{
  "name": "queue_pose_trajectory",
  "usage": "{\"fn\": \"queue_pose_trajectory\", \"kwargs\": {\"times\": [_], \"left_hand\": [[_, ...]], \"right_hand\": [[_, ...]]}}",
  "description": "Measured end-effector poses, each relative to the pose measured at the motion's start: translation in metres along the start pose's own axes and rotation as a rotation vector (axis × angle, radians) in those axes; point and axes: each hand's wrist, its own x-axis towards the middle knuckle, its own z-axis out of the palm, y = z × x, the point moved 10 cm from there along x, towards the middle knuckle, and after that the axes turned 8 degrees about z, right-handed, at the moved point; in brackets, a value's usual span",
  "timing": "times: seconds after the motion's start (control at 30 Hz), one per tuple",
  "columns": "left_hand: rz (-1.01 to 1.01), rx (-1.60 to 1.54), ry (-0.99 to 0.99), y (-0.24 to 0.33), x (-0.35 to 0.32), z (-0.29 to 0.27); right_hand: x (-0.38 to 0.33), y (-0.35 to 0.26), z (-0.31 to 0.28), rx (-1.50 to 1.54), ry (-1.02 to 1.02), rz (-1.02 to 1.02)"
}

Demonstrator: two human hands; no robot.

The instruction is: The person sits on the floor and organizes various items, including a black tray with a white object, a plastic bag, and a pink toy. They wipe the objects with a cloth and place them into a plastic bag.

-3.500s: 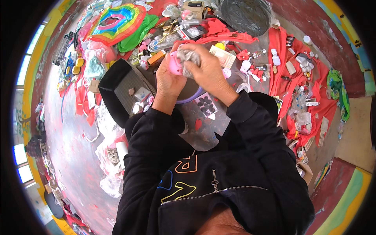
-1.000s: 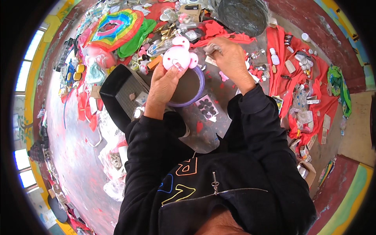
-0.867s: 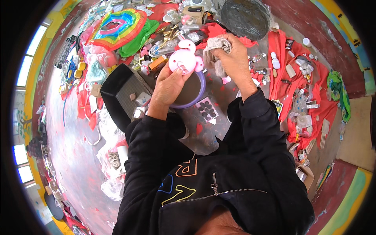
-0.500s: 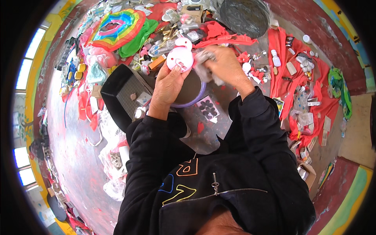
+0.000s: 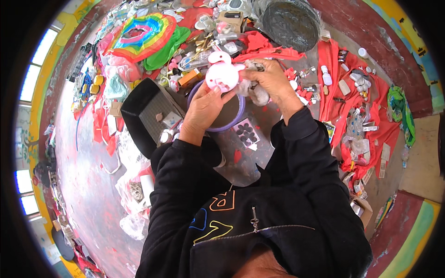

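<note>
While I looked down past my black sleeves, my two hands met above the purple bowl point(image 5: 237, 121), which sat on the grey floor just beyond my chest. One bowl, one toy, one rag: that was the count of what I worked with. My left hand point(image 5: 204, 107) was the nearer of the two; its fingers were closed on the lower edge of the pink toy point(image 5: 221, 74), holding it up over the bowl's far rim. The toy lay up and slightly right of that hand, its long axis running away from me, with the small round knob at the far end. My right hand point(image 5: 269, 82) came in from the right, just beside the toy, curled tight round a crumpled whitish rag point(image 5: 256, 92) that touched the toy's right side. Left of the bowl stood one black tray point(image 5: 147, 111) with a few small pieces in it. Farther off lay one rainbow kite point(image 5: 143, 34), one dark round pan point(image 5: 289, 23) under plastic, and red cloth point(image 5: 345, 88) strewn with small bottles too many and too small for me to count.
</note>
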Motion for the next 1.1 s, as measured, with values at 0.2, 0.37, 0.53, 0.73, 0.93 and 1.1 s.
{"fn": "queue_pose_trajectory", "kwargs": {"times": [0.2,0.37,0.53,0.73,0.93,1.1], "left_hand": [[-0.05,0.103,-0.002,0.007,0.004,-0.011],[-0.214,0.276,0.0,-0.018,0.001,-0.022],[-0.078,-0.101,0.132,-0.011,0.01,-0.037],[-0.042,-0.302,0.299,-0.017,0.013,-0.045],[0.002,-0.308,0.538,-0.022,0.006,-0.089],[0.072,-0.167,0.61,-0.004,0.006,-0.095]], "right_hand": [[-0.015,-0.032,0.018,-0.701,-0.082,-0.349],[-0.011,-0.021,0.017,-0.623,-0.067,-0.289],[0.004,-0.019,-0.054,-0.011,0.32,-0.127],[-0.008,-0.021,0.0,0.142,0.147,-0.28],[-0.031,-0.02,0.05,-0.395,0.218,-0.536],[-0.024,0.01,0.053,-0.21,0.074,-0.215]]}}
